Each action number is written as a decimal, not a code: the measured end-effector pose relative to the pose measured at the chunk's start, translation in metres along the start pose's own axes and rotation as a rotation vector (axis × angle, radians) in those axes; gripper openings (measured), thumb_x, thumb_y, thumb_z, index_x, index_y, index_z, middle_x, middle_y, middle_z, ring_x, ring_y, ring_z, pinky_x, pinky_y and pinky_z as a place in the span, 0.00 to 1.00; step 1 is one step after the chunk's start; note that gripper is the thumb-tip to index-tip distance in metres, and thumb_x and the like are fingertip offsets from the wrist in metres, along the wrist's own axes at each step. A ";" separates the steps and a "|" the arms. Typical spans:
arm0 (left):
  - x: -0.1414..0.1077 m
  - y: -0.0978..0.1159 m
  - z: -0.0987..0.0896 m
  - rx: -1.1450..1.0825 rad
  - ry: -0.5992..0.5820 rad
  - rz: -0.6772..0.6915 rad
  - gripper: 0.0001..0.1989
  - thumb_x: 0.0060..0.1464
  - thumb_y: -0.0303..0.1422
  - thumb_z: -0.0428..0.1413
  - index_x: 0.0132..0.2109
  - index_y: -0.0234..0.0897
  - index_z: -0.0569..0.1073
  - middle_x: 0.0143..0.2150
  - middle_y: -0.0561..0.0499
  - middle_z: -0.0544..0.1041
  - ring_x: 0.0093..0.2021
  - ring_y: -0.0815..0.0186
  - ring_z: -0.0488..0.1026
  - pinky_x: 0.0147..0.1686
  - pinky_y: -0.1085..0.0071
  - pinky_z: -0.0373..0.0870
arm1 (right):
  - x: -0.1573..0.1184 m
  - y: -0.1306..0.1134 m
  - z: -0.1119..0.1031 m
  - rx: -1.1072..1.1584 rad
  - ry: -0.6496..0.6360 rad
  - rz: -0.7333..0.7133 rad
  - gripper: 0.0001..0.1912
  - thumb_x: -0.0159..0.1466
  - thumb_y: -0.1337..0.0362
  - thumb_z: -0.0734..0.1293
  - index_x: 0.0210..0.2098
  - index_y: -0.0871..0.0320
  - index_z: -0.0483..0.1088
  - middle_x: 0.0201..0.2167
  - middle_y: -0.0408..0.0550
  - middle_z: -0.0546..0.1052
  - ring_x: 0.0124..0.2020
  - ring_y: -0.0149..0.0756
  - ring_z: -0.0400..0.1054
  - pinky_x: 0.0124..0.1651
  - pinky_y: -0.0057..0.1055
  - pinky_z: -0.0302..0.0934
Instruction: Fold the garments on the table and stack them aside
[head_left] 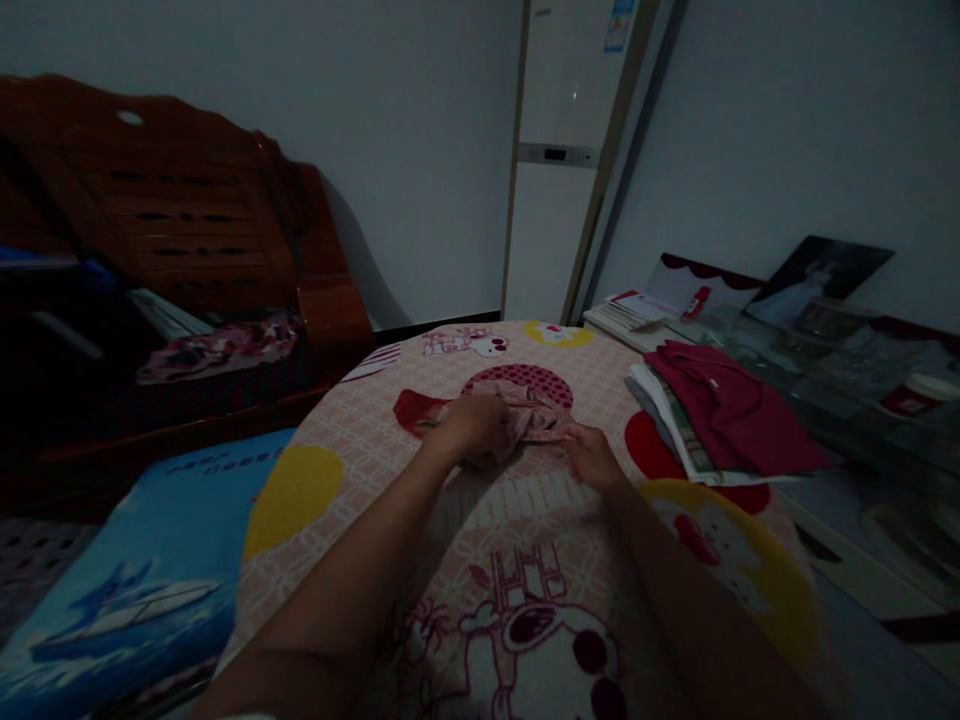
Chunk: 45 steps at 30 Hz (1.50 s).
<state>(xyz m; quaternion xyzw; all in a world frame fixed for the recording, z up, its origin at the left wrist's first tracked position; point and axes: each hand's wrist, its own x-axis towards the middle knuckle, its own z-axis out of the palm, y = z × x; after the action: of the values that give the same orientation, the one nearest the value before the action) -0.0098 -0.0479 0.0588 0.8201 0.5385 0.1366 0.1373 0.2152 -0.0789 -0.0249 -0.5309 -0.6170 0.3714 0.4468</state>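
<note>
A crumpled pinkish garment (534, 408) lies on the patterned cloth covering the table (390, 480). My left hand (480, 425) is closed on its left side, with the fingertips partly hidden in the folds. At the garment's right end, my right hand (592, 455) pinches the edge between thumb and fingers. The exact kind of garment cannot be made out in the dim light.
To the right, a stack of folded clothes (735, 410) with a dark red piece on top sits on the table edge. Beyond it stands a glass-topped cabinet (817, 350) with several items. A wooden bench (195, 200) and a blue printed box (165, 560) are at left.
</note>
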 end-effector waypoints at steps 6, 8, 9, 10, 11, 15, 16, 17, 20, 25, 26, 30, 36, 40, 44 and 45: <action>0.004 -0.018 -0.023 0.141 0.154 -0.065 0.07 0.42 0.28 0.59 0.33 0.40 0.78 0.34 0.42 0.80 0.41 0.48 0.77 0.39 0.62 0.69 | 0.004 -0.005 -0.013 0.287 0.143 0.133 0.13 0.55 0.54 0.67 0.33 0.57 0.72 0.08 0.33 0.64 0.08 0.26 0.53 0.11 0.20 0.46; 0.000 -0.032 -0.042 0.191 0.280 -0.128 0.09 0.45 0.30 0.58 0.35 0.40 0.79 0.35 0.42 0.81 0.42 0.48 0.77 0.39 0.62 0.69 | 0.007 -0.004 -0.025 0.404 0.253 0.107 0.11 0.53 0.56 0.68 0.30 0.57 0.71 0.08 0.34 0.64 0.08 0.25 0.53 0.11 0.20 0.46; -0.002 -0.040 -0.051 0.200 0.351 -0.176 0.09 0.45 0.30 0.57 0.36 0.40 0.80 0.36 0.42 0.81 0.42 0.48 0.77 0.40 0.62 0.69 | 0.009 -0.002 -0.032 0.461 0.317 0.095 0.10 0.52 0.57 0.68 0.29 0.57 0.70 0.09 0.34 0.65 0.08 0.25 0.54 0.11 0.20 0.47; -0.005 -0.048 -0.060 0.196 0.418 -0.230 0.09 0.46 0.31 0.57 0.36 0.40 0.80 0.36 0.42 0.81 0.42 0.47 0.77 0.40 0.61 0.69 | 0.011 0.000 -0.040 0.514 0.378 0.084 0.08 0.52 0.58 0.68 0.28 0.56 0.70 0.09 0.35 0.66 0.08 0.25 0.55 0.11 0.20 0.48; -0.009 -0.055 -0.068 0.190 0.479 -0.281 0.10 0.46 0.32 0.57 0.36 0.39 0.80 0.36 0.41 0.81 0.41 0.47 0.77 0.40 0.61 0.69 | 0.012 0.003 -0.048 0.563 0.434 0.073 0.07 0.52 0.59 0.68 0.28 0.56 0.69 0.11 0.36 0.68 0.09 0.26 0.57 0.11 0.21 0.50; -0.016 -0.078 -0.082 0.125 0.710 -0.382 0.12 0.49 0.33 0.56 0.40 0.39 0.81 0.37 0.43 0.82 0.42 0.50 0.77 0.42 0.62 0.69 | 0.016 0.011 -0.074 0.710 0.567 0.007 0.05 0.54 0.62 0.68 0.30 0.55 0.68 0.20 0.43 0.77 0.18 0.32 0.71 0.20 0.26 0.64; -0.015 -0.081 -0.081 0.090 0.759 -0.375 0.13 0.50 0.32 0.55 0.41 0.39 0.81 0.37 0.44 0.82 0.43 0.52 0.77 0.43 0.63 0.69 | 0.016 0.011 -0.077 0.739 0.575 -0.019 0.05 0.55 0.62 0.68 0.31 0.55 0.69 0.23 0.45 0.79 0.22 0.34 0.74 0.24 0.28 0.68; -0.013 -0.083 -0.077 0.044 0.795 -0.360 0.13 0.50 0.31 0.54 0.41 0.38 0.81 0.38 0.45 0.82 0.43 0.54 0.77 0.44 0.65 0.69 | 0.017 0.010 -0.079 0.763 0.571 -0.046 0.05 0.56 0.62 0.68 0.32 0.55 0.69 0.26 0.46 0.80 0.26 0.36 0.76 0.29 0.31 0.71; -0.001 -0.088 -0.058 -0.127 0.862 -0.303 0.14 0.53 0.29 0.51 0.41 0.37 0.80 0.38 0.47 0.82 0.42 0.58 0.78 0.45 0.67 0.70 | 0.016 0.003 -0.075 0.787 0.486 -0.138 0.09 0.58 0.60 0.69 0.39 0.53 0.73 0.43 0.50 0.81 0.46 0.39 0.77 0.49 0.40 0.71; 0.019 -0.101 -0.021 -0.242 0.814 -0.171 0.27 0.55 0.32 0.52 0.62 0.31 0.68 0.61 0.39 0.73 0.59 0.57 0.71 0.56 0.64 0.67 | 0.014 0.002 -0.058 0.499 0.287 -0.124 0.36 0.58 0.56 0.72 0.64 0.43 0.61 0.65 0.49 0.67 0.65 0.41 0.62 0.64 0.45 0.57; 0.020 -0.105 -0.016 -0.224 0.756 -0.175 0.31 0.54 0.34 0.54 0.65 0.29 0.64 0.65 0.37 0.69 0.62 0.55 0.68 0.59 0.63 0.65 | 0.014 0.004 -0.055 0.413 0.264 -0.098 0.40 0.57 0.55 0.72 0.67 0.45 0.57 0.63 0.52 0.69 0.64 0.42 0.63 0.65 0.45 0.56; 0.021 -0.111 -0.001 -0.101 0.410 -0.351 0.37 0.51 0.44 0.60 0.63 0.27 0.66 0.62 0.33 0.71 0.61 0.48 0.69 0.57 0.61 0.66 | 0.013 0.016 -0.050 0.175 0.195 -0.043 0.43 0.58 0.50 0.71 0.68 0.56 0.57 0.52 0.58 0.78 0.56 0.48 0.71 0.61 0.48 0.60; 0.020 -0.101 0.006 0.007 0.194 -0.398 0.14 0.53 0.38 0.56 0.43 0.33 0.77 0.47 0.35 0.80 0.51 0.46 0.76 0.47 0.61 0.70 | 0.015 0.018 -0.035 0.056 0.049 -0.067 0.25 0.58 0.47 0.70 0.49 0.56 0.78 0.46 0.55 0.81 0.51 0.50 0.74 0.58 0.52 0.64; 0.017 -0.088 -0.002 -0.533 0.199 -0.319 0.13 0.50 0.34 0.57 0.43 0.33 0.76 0.44 0.40 0.81 0.47 0.52 0.77 0.42 0.64 0.73 | 0.014 0.017 -0.020 0.015 -0.048 -0.122 0.23 0.60 0.51 0.69 0.52 0.55 0.77 0.51 0.53 0.79 0.53 0.48 0.72 0.59 0.49 0.65; 0.010 -0.064 -0.013 -1.112 -0.021 -0.094 0.19 0.47 0.39 0.61 0.45 0.33 0.75 0.40 0.46 0.81 0.36 0.61 0.78 0.37 0.68 0.76 | 0.010 0.017 -0.011 -0.022 -0.144 -0.091 0.31 0.62 0.55 0.68 0.63 0.56 0.67 0.46 0.54 0.80 0.46 0.45 0.75 0.52 0.45 0.69; 0.008 -0.056 -0.014 -1.237 -0.085 -0.047 0.21 0.44 0.39 0.63 0.45 0.32 0.75 0.40 0.46 0.81 0.35 0.62 0.78 0.36 0.68 0.76 | 0.009 0.017 -0.009 -0.017 -0.171 -0.090 0.33 0.62 0.56 0.68 0.65 0.56 0.65 0.46 0.53 0.79 0.45 0.44 0.75 0.51 0.44 0.69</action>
<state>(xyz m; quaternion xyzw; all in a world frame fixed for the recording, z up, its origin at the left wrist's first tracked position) -0.0595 -0.0176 0.0515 0.5812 0.3718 0.3876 0.6114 0.2291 -0.0676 -0.0363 -0.4728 -0.6792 0.3897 0.4042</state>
